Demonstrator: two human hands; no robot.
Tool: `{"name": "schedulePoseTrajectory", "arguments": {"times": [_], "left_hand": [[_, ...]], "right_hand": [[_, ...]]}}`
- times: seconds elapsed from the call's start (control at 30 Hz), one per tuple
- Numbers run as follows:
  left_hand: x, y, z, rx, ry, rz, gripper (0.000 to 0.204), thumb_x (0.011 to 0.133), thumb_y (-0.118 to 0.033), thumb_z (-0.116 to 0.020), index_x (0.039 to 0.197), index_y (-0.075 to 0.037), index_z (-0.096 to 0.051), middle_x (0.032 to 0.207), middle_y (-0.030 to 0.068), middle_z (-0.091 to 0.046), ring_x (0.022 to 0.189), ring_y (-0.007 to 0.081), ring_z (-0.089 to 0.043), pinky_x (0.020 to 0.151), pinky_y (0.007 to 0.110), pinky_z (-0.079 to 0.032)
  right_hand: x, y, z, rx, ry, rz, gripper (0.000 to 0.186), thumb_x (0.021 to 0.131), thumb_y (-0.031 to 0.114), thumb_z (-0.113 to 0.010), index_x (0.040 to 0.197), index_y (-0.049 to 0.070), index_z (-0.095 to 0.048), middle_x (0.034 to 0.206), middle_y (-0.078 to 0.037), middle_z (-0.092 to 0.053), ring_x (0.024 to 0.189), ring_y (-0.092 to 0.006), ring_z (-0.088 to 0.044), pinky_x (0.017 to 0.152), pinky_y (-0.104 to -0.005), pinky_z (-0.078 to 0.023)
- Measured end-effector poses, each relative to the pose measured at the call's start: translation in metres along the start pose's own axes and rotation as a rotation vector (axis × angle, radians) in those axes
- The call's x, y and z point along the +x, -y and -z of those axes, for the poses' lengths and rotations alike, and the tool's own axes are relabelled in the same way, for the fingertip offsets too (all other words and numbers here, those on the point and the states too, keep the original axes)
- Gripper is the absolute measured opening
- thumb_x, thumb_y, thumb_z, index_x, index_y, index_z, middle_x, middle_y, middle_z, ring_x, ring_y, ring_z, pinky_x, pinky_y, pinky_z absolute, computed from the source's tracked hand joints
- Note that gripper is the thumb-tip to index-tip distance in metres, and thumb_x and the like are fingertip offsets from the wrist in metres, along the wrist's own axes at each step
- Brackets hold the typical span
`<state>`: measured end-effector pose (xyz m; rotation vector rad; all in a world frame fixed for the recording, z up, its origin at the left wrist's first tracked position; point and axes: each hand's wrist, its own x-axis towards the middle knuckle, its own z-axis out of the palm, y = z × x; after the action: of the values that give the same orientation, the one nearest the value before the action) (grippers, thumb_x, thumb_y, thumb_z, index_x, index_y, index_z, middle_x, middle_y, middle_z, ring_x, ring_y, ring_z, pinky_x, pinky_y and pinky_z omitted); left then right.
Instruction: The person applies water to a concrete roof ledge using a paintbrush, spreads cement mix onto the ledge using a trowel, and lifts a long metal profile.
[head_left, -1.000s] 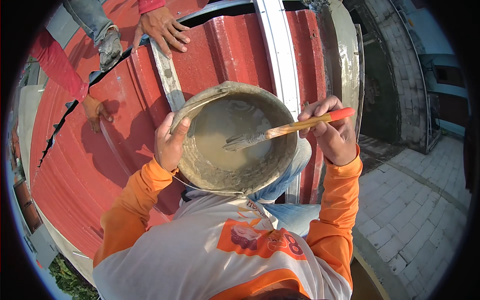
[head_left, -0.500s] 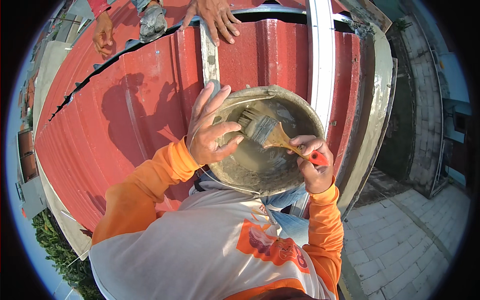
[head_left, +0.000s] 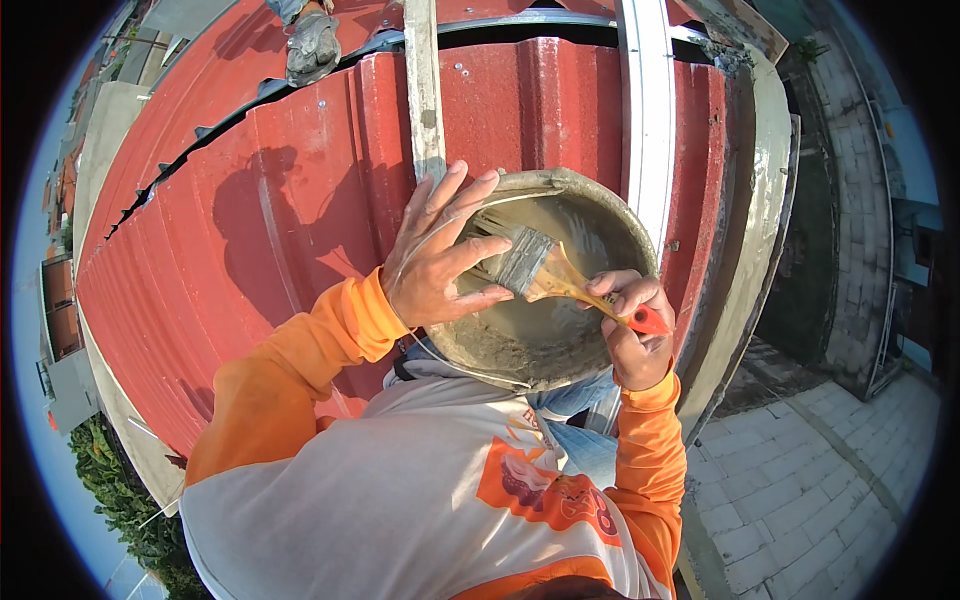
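The left hand point(head_left: 435, 262) has left the bucket's point(head_left: 490, 338) rim for the bristles of the brush point(head_left: 527, 263), standing at nine o'clock, fingers spread; whether they touch, I cannot tell. At four o'clock the right hand point(head_left: 638, 335) grips the handle, the brush slanting ten-to-four over the bucket's mouth.

The brush handle point(head_left: 566, 281) is smooth wood with a glossy end point(head_left: 650, 320), the bucket point(head_left: 500, 352) rough and matt, and the roofing point(head_left: 180, 270) ribbed sheet metal.
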<state>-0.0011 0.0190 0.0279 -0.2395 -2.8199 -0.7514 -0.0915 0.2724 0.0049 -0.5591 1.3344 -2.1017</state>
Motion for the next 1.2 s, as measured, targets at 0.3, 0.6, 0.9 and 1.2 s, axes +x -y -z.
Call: {"name": "schedulePoseTrajectory", "arguments": {"times": [0.3,0.6,0.9,1.2], "left_hand": [[0.006,-0.004,0.003,-0.01,0.015,0.011,0.042,0.062,-0.027,-0.085,0.095,-0.014,-0.062,0.145,0.0206,-0.037,0.14,0.0398,-0.021,0.111,0.052,-0.019],[0.004,-0.002,-0.004,-0.035,-0.063,0.01,0.037,0.061,-0.027,-0.085,0.083,-0.012,-0.06,0.144,0.015,-0.039,0.141,0.0356,-0.022,0.11,0.054,-0.021],[0.003,0.001,-0.005,-0.1,-0.113,0.024,0.041,0.061,-0.027,-0.086,0.085,-0.011,-0.057,0.142,0.0175,-0.041,0.138,0.0375,-0.027,0.111,0.05,-0.023],[0.003,0.001,-0.003,-0.18,-0.187,0.037,0.057,0.061,-0.034,-0.086,0.103,-0.008,-0.059,0.143,0.0216,-0.038,0.135,0.0432,-0.029,0.11,0.05,-0.026]], "right_hand": [[-0.003,-0.008,0.001,0.107,-0.041,0.027,0.028,0.073,-0.013,-0.044,0.091,0.008,-0.046,0.105,-0.014,-0.054,0.098,-0.0238,-0.058,0.092,-0.0405,-0.047],[-0.003,-0.009,0.0,0.127,-0.084,0.02,0.025,0.075,-0.012,-0.043,0.091,0.008,-0.045,0.105,-0.014,-0.054,0.097,-0.0239,-0.059,0.091,-0.04,-0.048],[-0.008,-0.012,0.001,0.176,-0.144,0.015,0.023,0.078,-0.012,-0.043,0.091,0.007,-0.045,0.106,-0.015,-0.054,0.095,-0.024,-0.06,0.087,-0.039,-0.05],[-0.026,0.001,0.01,0.087,-0.142,0.026,0.023,0.076,-0.009,-0.042,0.091,0.007,-0.046,0.103,-0.015,-0.055,0.098,-0.0245,-0.057,0.087,-0.041,-0.05]]}}
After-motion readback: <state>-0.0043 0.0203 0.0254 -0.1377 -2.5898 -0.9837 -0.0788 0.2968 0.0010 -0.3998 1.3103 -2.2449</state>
